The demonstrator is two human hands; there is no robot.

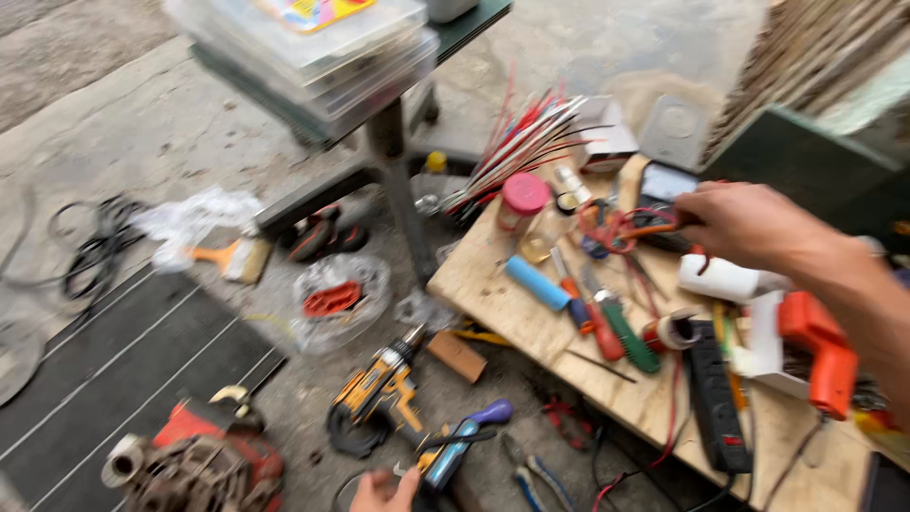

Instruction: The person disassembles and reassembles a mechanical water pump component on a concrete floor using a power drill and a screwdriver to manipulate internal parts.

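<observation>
The right hand [749, 223] reaches forward, fingers curled, while the left hand [384, 491] shows low with fingers bent.

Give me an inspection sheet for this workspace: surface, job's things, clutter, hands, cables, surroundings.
Surface: low plywood board, crowded, set on a concrete floor.
Job's things: tangle of red and orange wires under the right hand; blue-handled tool by the left hand.
Clutter: blue cylinder, screwdrivers, tape roll, red-lidded jar, orange glue gun, yellow drill, pliers, paintbrush.
Hands: right hand reaches over the wires, grip blurred; left hand at bottom edge, mostly cut off.
Cables: black power strip on the board; black cable coil on the floor.
Surroundings: metal stand with clear plastic boxes; old motor.
</observation>
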